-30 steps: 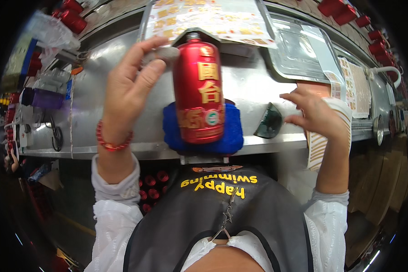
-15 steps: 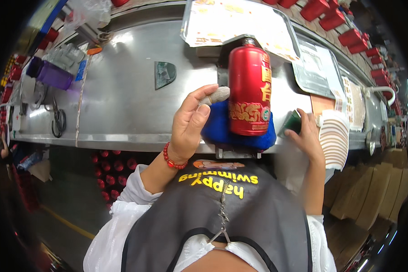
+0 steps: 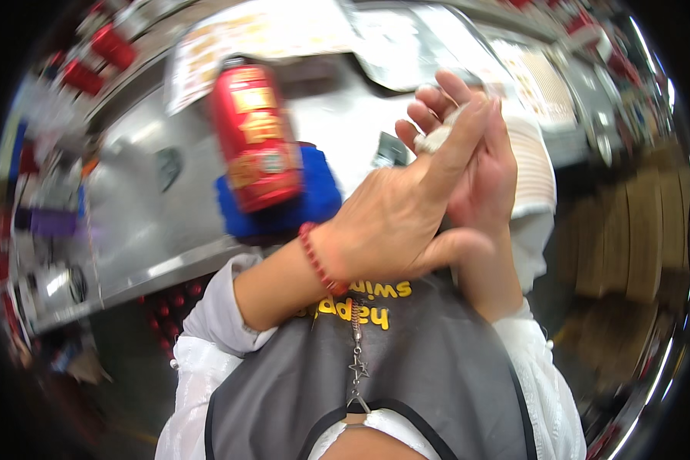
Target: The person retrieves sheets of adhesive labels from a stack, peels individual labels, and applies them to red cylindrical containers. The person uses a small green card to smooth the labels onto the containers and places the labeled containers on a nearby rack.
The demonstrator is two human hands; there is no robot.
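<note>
My left hand [image 3: 402,222], with a red bead bracelet on the wrist, reaches across in front of my chest and lies over my right hand [image 3: 487,180]. A small white piece [image 3: 438,138] is pinched at my left fingertips and rests against my right fingers, which are spread and slightly curled. A red canister [image 3: 254,138] with yellow labels stands on a blue base [image 3: 307,203] on the steel counter [image 3: 130,230], to the left of both hands and untouched.
A stack of paper cups [image 3: 533,165] lies on its side behind my right hand. A printed sheet [image 3: 230,34] and a tray lie at the counter's back. Small red items and clutter line the far left. Cardboard boxes [image 3: 629,245] stand on the right.
My left hand left the canister and swung right with the white piece, meeting my right hand, which rose from the counter edge. The view turned, so the canister now appears further left.
</note>
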